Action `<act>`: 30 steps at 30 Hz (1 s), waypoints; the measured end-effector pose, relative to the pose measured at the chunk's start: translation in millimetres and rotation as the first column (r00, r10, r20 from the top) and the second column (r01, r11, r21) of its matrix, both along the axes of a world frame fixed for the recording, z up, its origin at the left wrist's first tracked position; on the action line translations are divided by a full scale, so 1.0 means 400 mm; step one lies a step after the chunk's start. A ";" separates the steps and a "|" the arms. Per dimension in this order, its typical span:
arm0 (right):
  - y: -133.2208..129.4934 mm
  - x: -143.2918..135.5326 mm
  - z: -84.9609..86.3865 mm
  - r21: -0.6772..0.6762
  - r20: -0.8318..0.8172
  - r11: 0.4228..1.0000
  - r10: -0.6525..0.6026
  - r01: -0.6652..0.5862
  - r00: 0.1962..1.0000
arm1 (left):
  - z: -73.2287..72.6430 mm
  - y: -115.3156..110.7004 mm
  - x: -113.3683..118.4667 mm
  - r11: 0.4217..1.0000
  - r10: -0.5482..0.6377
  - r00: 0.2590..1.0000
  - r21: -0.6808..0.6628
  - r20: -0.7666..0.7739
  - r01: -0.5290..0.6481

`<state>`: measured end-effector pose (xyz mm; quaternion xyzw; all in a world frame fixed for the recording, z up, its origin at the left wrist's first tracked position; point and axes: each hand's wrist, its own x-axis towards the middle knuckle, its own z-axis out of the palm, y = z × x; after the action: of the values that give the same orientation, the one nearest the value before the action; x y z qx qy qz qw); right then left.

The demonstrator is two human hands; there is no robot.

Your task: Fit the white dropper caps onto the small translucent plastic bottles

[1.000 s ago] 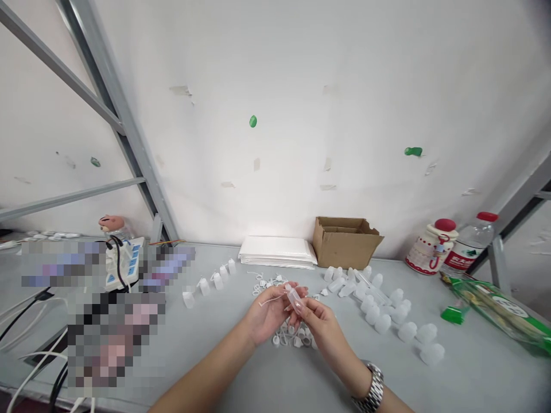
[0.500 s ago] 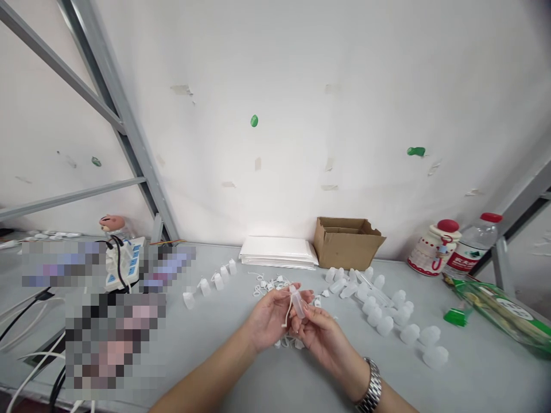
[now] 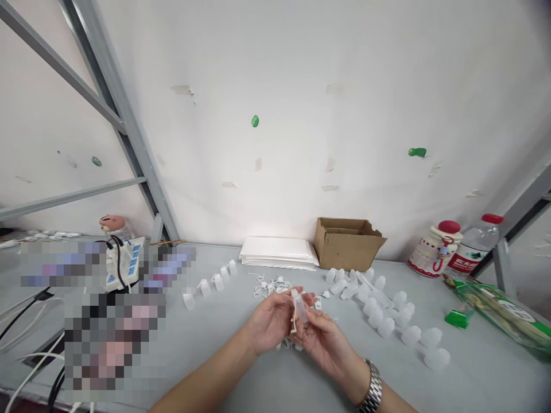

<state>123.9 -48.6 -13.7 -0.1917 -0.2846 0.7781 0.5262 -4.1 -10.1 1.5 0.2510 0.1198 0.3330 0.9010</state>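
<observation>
Bench: gray top (image 3: 249, 384) against a scuffed off-white wall (image 3: 293, 69).
Vial: frosted, held over mid-bench between both hands, tilted; cap (image 3: 294, 293) at upper end, white cord (image 3: 294, 323) hanging from that end.
Right hand (image 3: 330, 343): thumb and fingers pinched on the vial body (image 3: 302, 312), palm part open; watch (image 3: 371, 390) on wrist.
Left hand (image 3: 267, 322): fingers half curled beside the cap end; can't tell whether they grip or just steady it.
Loose parts: white caps and cords (image 3: 264, 285) behind the hands, more partly hidden below them.
Spare vials: scattered (image 3: 386, 327) right of the hands; short row of small white pieces (image 3: 218, 281) to the left.
Back edge: white stack (image 3: 278, 252) next to carton (image 3: 346, 252).
Handling: probably very light, thin plastic with some give, slick on smooth sides; likely tough, though a hard squeeze could dent it. Cord looks limp and easy to snag.
Hold: best at mid-body with fingertips, other hand on the cap, cord kept outside the pinch.
</observation>
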 end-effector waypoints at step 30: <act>-0.005 -0.002 0.002 0.044 0.010 0.997 0.058 -0.059 0.998 | 0.018 -0.012 0.000 0.999 0.027 1.000 -0.025 -0.009 -0.027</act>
<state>123.1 -50.6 -12.7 -0.1751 -0.3097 0.7858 0.5060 -4.0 -14.8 8.9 0.2395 0.1309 0.3425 0.8990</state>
